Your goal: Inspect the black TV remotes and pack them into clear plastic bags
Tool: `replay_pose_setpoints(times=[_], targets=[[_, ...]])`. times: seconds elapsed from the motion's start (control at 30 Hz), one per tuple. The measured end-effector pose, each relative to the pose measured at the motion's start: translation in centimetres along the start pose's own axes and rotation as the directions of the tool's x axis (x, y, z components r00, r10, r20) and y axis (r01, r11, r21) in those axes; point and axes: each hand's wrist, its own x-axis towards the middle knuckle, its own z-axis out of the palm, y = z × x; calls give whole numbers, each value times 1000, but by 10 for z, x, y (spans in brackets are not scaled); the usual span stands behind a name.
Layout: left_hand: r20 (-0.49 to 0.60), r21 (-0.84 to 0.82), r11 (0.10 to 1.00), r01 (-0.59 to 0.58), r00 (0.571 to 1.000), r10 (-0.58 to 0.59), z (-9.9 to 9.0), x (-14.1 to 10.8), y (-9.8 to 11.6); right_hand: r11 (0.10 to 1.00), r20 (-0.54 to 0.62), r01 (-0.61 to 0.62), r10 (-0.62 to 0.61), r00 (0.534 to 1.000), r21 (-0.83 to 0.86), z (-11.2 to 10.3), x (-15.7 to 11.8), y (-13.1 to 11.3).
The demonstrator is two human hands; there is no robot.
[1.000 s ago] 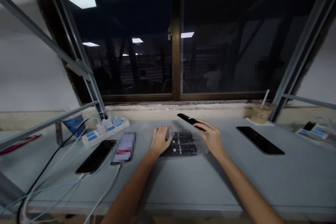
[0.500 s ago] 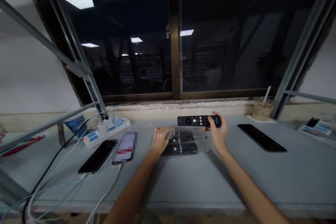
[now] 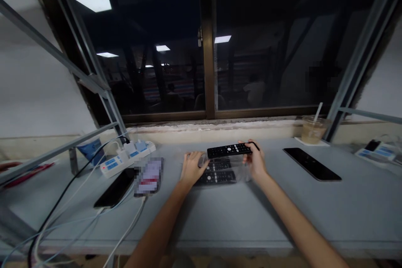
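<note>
Remote control (image 3: 226,150) juts leftward from the right hand (image 3: 258,163) gripping its end.

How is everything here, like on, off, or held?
Top remote, held in the right hand
Clear bag, held by the left hand
Lower remotes, lying inside it
Left phone, screen dark, plugged in
Middle phone, screen lit, plugged in
Right phone, screen dark
Left power strip, red light on
Cup, drink inside, straw in

Desk (image 3: 226,222): grey-blue top
Remotes (image 3: 218,177): two showing, in clear plastic (image 3: 243,174), middle
Power strip (image 3: 108,169): left, near two phones (image 3: 114,189)
Black phone (image 3: 312,164): right
White sheet (image 3: 324,144): under a cup (image 3: 312,131)
Blue-and-white object (image 3: 380,153): far right, perhaps another strip
</note>
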Motion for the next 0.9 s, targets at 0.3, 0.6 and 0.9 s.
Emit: replay_pose_setpoints(times=[0.3, 0.6, 0.9], targets=[[18, -8, 1000, -13, 1000, 13, -3, 0, 0, 993, 29, -108, 110, 994, -44, 2, -2, 0], [129, -97, 995, -7, 991, 19, -6, 0, 8, 992, 68, -80, 86, 994, -93, 2, -2, 4], [177, -86, 996, 18, 984, -2, -7, 1, 11, 992, 63, -98, 103, 993, -79, 1, -4, -2]])
